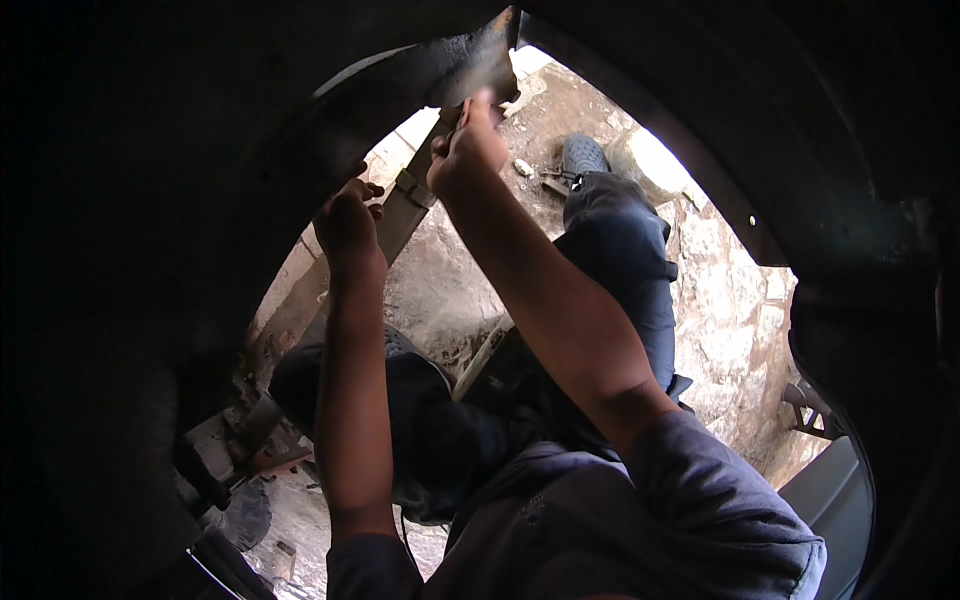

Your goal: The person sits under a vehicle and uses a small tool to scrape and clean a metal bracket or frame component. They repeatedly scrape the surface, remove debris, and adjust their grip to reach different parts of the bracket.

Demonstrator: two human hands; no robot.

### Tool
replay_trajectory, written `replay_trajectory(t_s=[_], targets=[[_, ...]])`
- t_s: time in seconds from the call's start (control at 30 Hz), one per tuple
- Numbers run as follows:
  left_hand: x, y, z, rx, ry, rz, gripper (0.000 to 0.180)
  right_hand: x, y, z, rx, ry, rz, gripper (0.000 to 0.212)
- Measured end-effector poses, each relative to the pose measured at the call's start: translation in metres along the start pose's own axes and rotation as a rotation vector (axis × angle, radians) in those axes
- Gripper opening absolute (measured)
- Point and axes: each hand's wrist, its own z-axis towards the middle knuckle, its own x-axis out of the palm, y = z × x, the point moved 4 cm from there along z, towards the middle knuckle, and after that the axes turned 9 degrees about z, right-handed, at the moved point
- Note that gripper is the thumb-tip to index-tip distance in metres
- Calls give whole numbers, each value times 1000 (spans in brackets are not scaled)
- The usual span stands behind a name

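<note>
At the top of the big dark shell (840,150), a bent metal flap (465,68) hangs down just past the fingers of your right hand (468,155). The flap is the thing to watch. Its long side runs on a slant, from low on the left to high on the right, where it ends in a point. Your right hand is the near one: its fingers point up and seem to touch the low edge of the flap, right of its middle. They look bunched close together and a bit blurry, so I cannot tell if they pinch the edge or hold some small thing. Your left hand (348,225) is lower and off to the left, well apart from the right one. Its fingers are bent and close to the dark edge, but the tips get lost in the shade, so I cannot tell if it holds anything. From that hand, the flap is up and to the right. A long grey bar (405,205) slants the same way behind the gap between your hands. I would say the way your right fingers meet that slanted edge matters most, with your left hand farther off.
</note>
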Motion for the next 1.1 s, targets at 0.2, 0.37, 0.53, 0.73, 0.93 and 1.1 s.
replay_trajectory(t_s=[0.2,0.37,0.53,0.73,0.93,1.1], targets=[[5,3,-2,23,-10,-62,38,1,-1,-9,54,-48,5,34],[8,4,2,20,23,-68,41,1,0,3,88,-33,-23,32],[7,-4,-6,55,58,-34,47,-1,5,11,17,3,-53,36],[7,-5,-8,32,66,-26,46,-2,-7,9,3,26,8,37],[5,-8,-17,22,79,-1,45,-7,-17,-10,111,-39,38,36],[11,2,-7,19,99,-59,42,-5,-11,3,27,-9,15,35]])
